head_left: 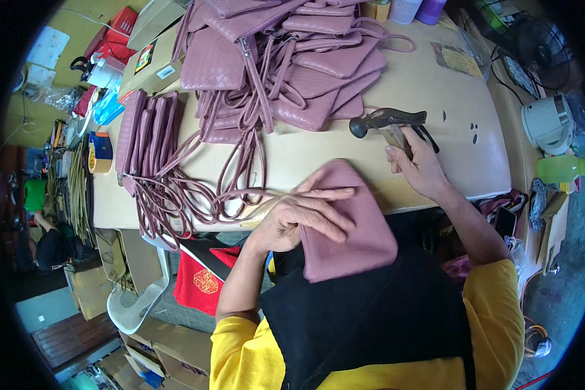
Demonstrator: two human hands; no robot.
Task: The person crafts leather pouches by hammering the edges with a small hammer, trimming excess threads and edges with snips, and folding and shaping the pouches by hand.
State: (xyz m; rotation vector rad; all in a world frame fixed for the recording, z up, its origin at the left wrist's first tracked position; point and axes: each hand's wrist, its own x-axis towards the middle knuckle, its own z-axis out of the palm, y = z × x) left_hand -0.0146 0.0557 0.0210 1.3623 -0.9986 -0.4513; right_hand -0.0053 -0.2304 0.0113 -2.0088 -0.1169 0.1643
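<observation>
My left hand (300, 220) grips a mauve pouch (354, 250) near its upper left edge, with some fingers stretched across its front. The pouch hangs tilted at the table's front edge, before my black apron, and is slightly blurred. A thin mauve strap runs from near this hand to the left. My right hand (421, 166) is closed round the handle of a hammer (390, 119), raised above the right part of the table. The hammer's dark head lies level, its round face to the left. My left thumb is hidden.
A heap of mauve woven-pattern pouches (312, 84) covers the table's (461, 156) far middle. To the left, several stacked pouches (148, 133) stand upright, their straps (175, 201) tangled in front. A tape roll (100, 153) sits at the left edge. At right is a white appliance (547, 123).
</observation>
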